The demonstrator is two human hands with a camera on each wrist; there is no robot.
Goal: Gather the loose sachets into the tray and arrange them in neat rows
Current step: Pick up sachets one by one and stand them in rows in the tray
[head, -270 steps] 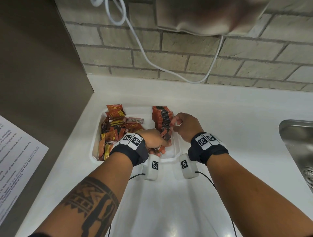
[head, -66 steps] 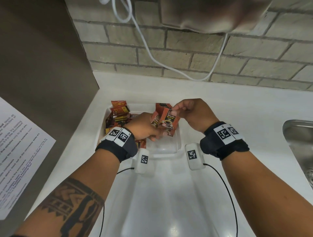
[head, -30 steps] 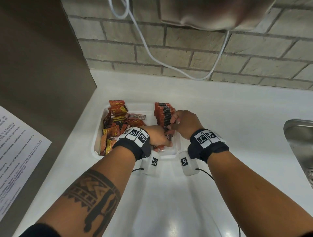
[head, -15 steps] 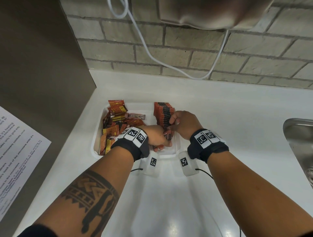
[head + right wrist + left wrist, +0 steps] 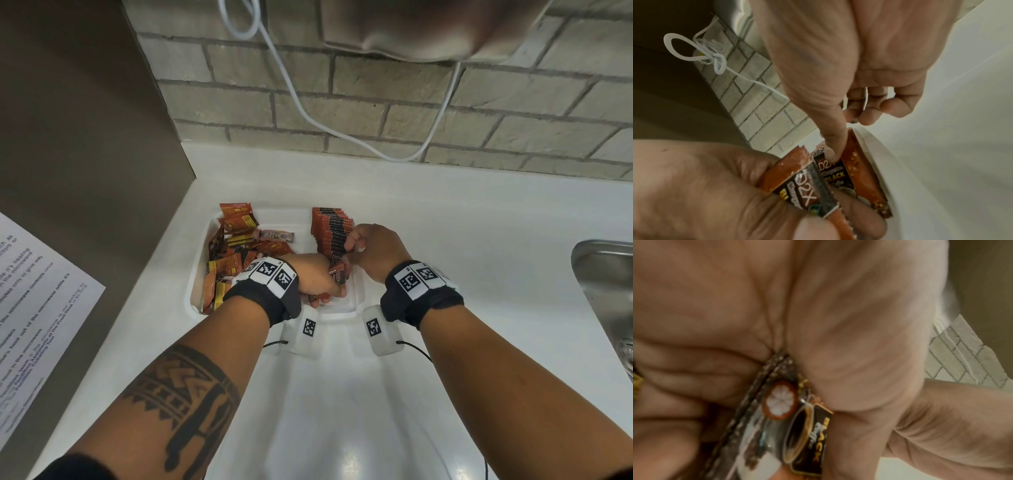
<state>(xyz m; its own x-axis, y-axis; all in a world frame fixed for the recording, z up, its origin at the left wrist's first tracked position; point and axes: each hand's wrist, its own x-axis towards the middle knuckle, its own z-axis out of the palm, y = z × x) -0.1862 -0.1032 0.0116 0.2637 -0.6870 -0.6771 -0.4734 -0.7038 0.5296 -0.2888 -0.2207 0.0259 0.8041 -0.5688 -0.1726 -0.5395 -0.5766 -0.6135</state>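
1. The left hand point(image 5: 317, 275) is curling its fingers around a small bunch of sachets point(image 5: 809, 186), gripping them low in the tray point(image 5: 356, 301).
2. The right hand point(image 5: 375, 250) is sitting just beside it at 3 o'clock, its thumb point(image 5: 831, 146) pressing into the sachets while the other fingers are curling loosely.
3. A neat upright row of sachets point(image 5: 330, 229) is standing at 12 o'clock from the hands, along the tray's right side.
4. A loose heap of sachets point(image 5: 236, 250) is lying at 9 o'clock, in the tray's left side.
5. The tray is resting on a white table point(image 5: 462, 240).
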